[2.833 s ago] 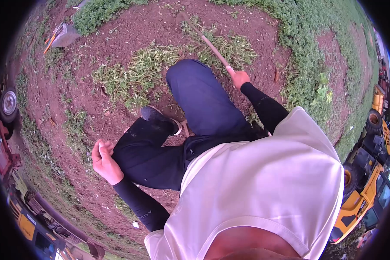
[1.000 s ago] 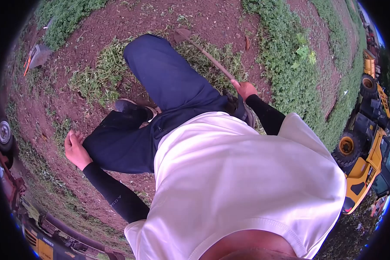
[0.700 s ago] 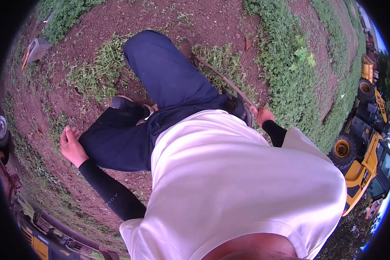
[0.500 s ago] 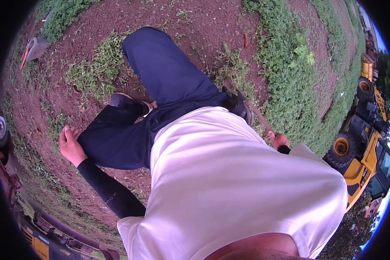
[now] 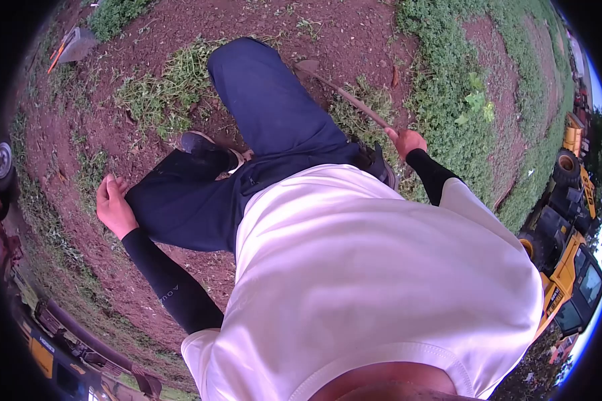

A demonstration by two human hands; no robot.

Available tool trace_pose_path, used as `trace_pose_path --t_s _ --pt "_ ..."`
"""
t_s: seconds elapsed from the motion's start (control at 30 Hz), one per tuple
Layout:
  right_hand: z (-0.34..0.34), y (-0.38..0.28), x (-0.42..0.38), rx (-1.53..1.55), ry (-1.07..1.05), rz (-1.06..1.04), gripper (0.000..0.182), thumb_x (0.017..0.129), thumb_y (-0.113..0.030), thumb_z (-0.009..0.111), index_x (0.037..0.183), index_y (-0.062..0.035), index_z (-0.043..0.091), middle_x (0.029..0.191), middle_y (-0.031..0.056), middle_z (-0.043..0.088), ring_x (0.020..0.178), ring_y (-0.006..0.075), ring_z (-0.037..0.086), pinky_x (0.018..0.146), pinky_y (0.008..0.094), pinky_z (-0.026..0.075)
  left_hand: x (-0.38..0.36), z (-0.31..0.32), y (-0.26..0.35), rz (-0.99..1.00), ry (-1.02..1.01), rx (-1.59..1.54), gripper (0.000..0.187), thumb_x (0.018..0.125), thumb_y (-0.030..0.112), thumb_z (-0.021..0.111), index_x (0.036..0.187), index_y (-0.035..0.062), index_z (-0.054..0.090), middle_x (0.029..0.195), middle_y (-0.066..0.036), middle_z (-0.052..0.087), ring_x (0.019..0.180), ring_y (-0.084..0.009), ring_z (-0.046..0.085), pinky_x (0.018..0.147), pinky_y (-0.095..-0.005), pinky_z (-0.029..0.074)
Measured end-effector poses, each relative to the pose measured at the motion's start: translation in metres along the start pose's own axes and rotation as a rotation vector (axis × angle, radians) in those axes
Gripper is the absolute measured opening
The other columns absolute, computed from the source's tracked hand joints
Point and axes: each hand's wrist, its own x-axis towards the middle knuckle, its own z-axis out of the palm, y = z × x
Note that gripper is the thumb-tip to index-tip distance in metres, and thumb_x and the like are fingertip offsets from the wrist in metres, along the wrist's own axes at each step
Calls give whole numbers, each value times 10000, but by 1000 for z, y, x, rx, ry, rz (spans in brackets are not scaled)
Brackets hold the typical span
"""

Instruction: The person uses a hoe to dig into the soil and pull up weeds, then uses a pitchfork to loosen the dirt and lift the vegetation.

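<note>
My right hand [image 5: 408, 142] is closed around the wooden handle of a hoe [image 5: 358, 103]. Its small brownish blade [image 5: 306, 65] is at the far end of the handle, over bare soil just beyond my raised right knee. My left hand [image 5: 116, 206] hangs beside my left knee with loosely curled fingers and nothing in it. A heap of pulled weeds [image 5: 170, 90] lies on the soil ahead of my left shoe. More weeds [image 5: 364, 110] are beside the hoe handle, partly behind it.
Low green plants [image 5: 448, 87] grow in a strip on my right. A grey flat thing with an orange edge [image 5: 77, 45] lies at far left. A yellow loader [image 5: 565, 274] stands at right, and a wheel [image 5: 2, 160] and another yellow machine [image 5: 43, 354] at left.
My right hand has moved forward, away from my body, with the hoe. The hoe blade now shows past my right knee. My left hand keeps its place by the knee.
</note>
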Motion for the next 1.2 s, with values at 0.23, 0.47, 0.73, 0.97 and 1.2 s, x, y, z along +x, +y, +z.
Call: trace_pose_path --t_s 0.23,0.47,0.73,0.97,1.2 --pt "31 162 -72 45 138 323 798 900 -753 377 891 -33 722 906 250 687 929 429 661 823 495 506 -6 5 11 -25 8 48 398 998 274 595 1195 -71 623 1007 -150 714 868 -166 690 786 -289 547" --pt "31 53 -9 184 210 82 777 901 -751 389 920 -42 708 862 266 673 888 454 650 796 525 496 1 8 16 -6 43 14 390 989 279 608 1180 -61 632 982 -133 714 837 -150 682 776 -270 537" --pt "-103 -216 131 32 285 -600 744 925 -709 399 953 -26 694 896 266 680 933 430 655 821 525 492 -21 -8 19 -17 137 -139 331 991 204 601 1164 -77 629 944 -116 699 802 -139 667 750 -273 550" --pt "-236 -528 115 -150 231 -967 763 921 -715 419 884 -11 710 864 199 689 866 364 673 790 482 499 -47 -22 14 -62 308 -183 276 969 181 626 1117 -49 660 905 -98 717 813 -126 687 738 -264 535" --pt "-191 -719 80 -209 196 -940 717 970 -648 390 1100 -14 699 1128 188 683 1071 356 649 923 490 484 -48 -27 20 -144 363 -266 276 986 174 611 1166 -34 638 925 -80 706 806 -107 661 717 -228 487"
